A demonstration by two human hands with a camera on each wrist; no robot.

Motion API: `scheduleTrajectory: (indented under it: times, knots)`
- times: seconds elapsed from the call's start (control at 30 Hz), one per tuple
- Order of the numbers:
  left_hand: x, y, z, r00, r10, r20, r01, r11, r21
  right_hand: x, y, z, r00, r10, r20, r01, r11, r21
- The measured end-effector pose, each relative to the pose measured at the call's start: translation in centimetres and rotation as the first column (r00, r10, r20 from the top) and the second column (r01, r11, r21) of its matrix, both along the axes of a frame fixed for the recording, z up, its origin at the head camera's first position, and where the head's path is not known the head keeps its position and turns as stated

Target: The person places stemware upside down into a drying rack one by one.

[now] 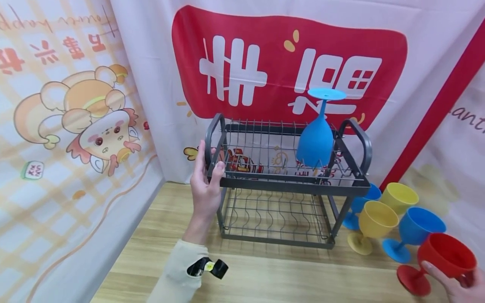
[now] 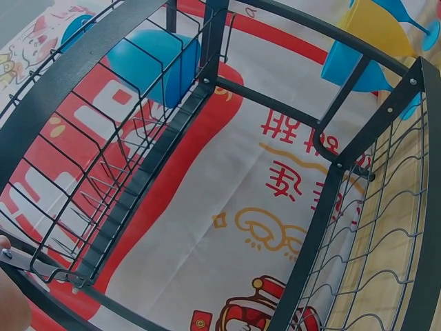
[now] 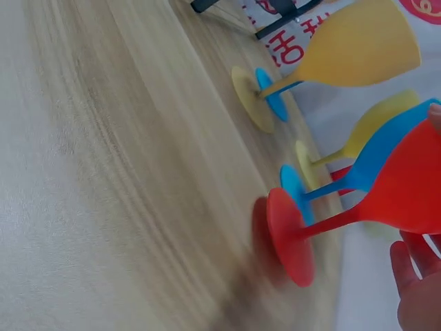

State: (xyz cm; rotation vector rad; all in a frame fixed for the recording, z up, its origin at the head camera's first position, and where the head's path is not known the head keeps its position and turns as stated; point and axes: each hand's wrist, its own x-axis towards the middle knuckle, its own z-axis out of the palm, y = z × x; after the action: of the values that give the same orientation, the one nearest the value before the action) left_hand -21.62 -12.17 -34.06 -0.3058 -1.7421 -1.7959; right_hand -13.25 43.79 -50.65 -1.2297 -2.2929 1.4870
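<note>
My left hand (image 1: 204, 191) grips the left end of a dark two-tier dish rack (image 1: 288, 185), thumb over the top tier's front corner and fingers by the side handle. In the left wrist view only a bit of that hand (image 2: 14, 303) shows at the edge. A blue goblet (image 1: 315, 143) stands upside down on the right part of the top tier, foot upward. At the lower right, my right hand (image 1: 456, 288) holds a red goblet (image 1: 435, 249) by its bowl. In the right wrist view the red goblet's foot (image 3: 286, 238) is close over the table.
Two yellow goblets (image 1: 378, 219) and two blue ones (image 1: 418, 227) stand upright right of the rack, the rear blue one partly hidden. The wooden table (image 1: 265, 273) meets printed cloth walls (image 1: 144, 84) at the back and left.
</note>
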Motion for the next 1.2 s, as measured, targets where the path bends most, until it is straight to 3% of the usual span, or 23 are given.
scheduleTrajectory:
  times: [0.4, 0.6, 0.87, 1.03, 1.2]
  knots:
    - [0.0, -0.3, -0.1, 1.000, 0.018, 0.010, -0.018, 1.000, -0.010, -0.3, -3.1, 4.4, 0.989, 0.023, -0.144, -0.019, 0.999, 0.030]
    - [0.0, -0.2, 0.0, 1.000, 0.013, 0.013, -0.013, 1.000, -0.005, -0.3, -5.0, 6.4, 0.976, 0.101, -0.193, -0.089, 0.994, 0.068]
    - [0.0, 0.0, 0.0, 1.000, 0.000, 0.006, 0.000, 1.000, 0.001, -0.1, -7.5, 7.3, 0.946, 0.210, -0.248, -0.179, 0.974, 0.141]
    - [0.0, 0.0, 0.0, 1.000, 0.000, 0.008, 0.000, 1.000, 0.003, -0.1, -9.4, 7.2, 0.910, 0.296, -0.291, -0.254, 0.951, 0.176]
    - [0.0, 0.0, 0.0, 1.000, 0.001, 0.010, -0.001, 1.000, 0.000, 0.0, -11.4, 6.8, 0.836, 0.451, -0.314, -0.357, 0.880, 0.312]
